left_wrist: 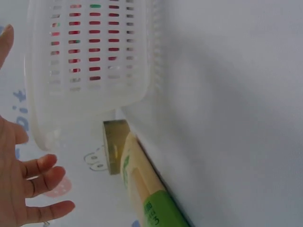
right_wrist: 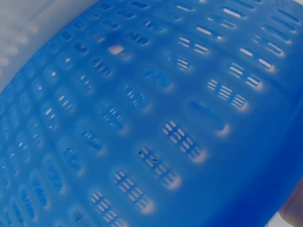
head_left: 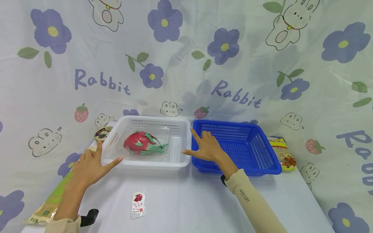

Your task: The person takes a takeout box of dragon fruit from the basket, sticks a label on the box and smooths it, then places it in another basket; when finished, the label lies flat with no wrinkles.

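Observation:
A white plastic basket (head_left: 122, 164) holds a clear plastic box (head_left: 163, 132) with a red and green dragon fruit (head_left: 137, 142) in it. My left hand (head_left: 88, 168) is beside the basket's near left corner, thumb and forefinger spread wide; the left wrist view shows its fingers apart from the wall. My right hand (head_left: 208, 147) reaches over the left side of a blue basket (head_left: 239, 170). Its thumb and forefinger stretch towards the white basket's right rim; whether they touch it I cannot tell. The blue basket's slotted side fills the right wrist view.
Behind my left hand lie a round tin (head_left: 102, 133) and a long green and beige packet (head_left: 48, 207). A yellow food packet (head_left: 282, 153) is to the right of the blue basket. In front, a dragon fruit label (head_left: 138, 204) lies on the white table (head_left: 175, 207). A patterned cloth hangs behind.

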The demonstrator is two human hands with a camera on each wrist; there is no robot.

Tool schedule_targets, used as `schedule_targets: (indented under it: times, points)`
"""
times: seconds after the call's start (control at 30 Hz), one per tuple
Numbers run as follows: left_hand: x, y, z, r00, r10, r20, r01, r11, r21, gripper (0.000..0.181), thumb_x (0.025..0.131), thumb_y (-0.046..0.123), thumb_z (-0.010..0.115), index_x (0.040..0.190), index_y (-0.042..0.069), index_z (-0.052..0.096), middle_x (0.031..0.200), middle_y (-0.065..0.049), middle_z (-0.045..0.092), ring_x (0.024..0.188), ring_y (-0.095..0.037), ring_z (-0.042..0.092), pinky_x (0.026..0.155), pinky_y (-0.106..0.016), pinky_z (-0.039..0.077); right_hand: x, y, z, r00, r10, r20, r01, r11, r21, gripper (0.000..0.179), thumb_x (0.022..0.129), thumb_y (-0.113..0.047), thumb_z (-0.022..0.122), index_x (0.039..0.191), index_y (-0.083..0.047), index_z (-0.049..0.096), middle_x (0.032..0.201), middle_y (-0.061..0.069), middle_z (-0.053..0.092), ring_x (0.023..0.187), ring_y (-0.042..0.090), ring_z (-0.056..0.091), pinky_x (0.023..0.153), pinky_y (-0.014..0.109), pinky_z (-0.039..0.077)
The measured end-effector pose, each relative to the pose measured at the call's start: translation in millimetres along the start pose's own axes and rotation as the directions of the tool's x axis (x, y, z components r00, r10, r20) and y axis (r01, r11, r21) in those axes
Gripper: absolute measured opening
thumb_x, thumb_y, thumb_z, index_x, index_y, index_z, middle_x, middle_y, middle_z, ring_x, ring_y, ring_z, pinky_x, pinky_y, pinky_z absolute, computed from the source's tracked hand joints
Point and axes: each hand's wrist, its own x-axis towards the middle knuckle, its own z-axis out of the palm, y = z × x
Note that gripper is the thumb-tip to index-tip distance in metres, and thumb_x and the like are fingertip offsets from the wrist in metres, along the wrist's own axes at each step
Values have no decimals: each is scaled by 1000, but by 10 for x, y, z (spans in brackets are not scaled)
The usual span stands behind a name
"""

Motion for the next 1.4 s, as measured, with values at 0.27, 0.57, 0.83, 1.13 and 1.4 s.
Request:
schedule_targets:
  times: [0.27, 0.57, 0.83, 1.13, 1.4]
  points:
    - [3, -71, 49, 999, -9, 39, 9, 1000, -3, 116, 86, 78, 47, 157, 4, -8, 106, -32, 39, 84, -41, 44, 62, -42, 32, 51, -86, 21, 999, -49, -23, 48, 998, -40, 108, 77, -88, 48, 160, -31, 8, 112, 17, 47, 103, 31, 45, 85, 44, 43]
    - [6, -129, 83, 996, -25, 85, 27, 999, -19, 115, 87, 78, 44, 156, 6, -13, 107, -33, 39, 84, -40, 46, 63, -41, 32, 93, -141, 43, 998, -65, -20, 64, 996, -61, 107, 78, -86, 48, 160, -29, 9, 99, 12, 42, 91, 26, 41, 72, 34, 34]
    - [8, -146, 91, 994, -28, 101, 31, 999, -26, 113, 87, 78, 44, 157, 7, -8, 104, -33, 38, 78, -37, 46, 61, -40, 30, 152, -219, 78, 996, -89, -21, 87, 994, -72, 108, 78, -86, 48, 160, -26, 13, 96, 10, 41, 86, 24, 41, 70, 32, 31]
    - [31, -153, 126, 992, -47, 117, 52, 998, -37, 113, 87, 79, 44, 158, 9, -8, 112, -38, 40, 85, -44, 47, 64, -47, 36, 218, -290, 108, 997, -74, -5, 73, 992, -100, 107, 78, -87, 47, 160, -29, 11, 107, 16, 47, 97, 30, 46, 77, 38, 41]
    - [49, -172, 146, 990, -49, 131, 55, 998, -40, 112, 87, 80, 43, 158, 10, -10, 116, -41, 40, 85, -46, 49, 63, -49, 38, 259, -323, 141, 997, -80, -4, 79, 992, -94, 106, 79, -86, 47, 160, -27, 13, 112, 16, 46, 96, 28, 41, 79, 38, 39]
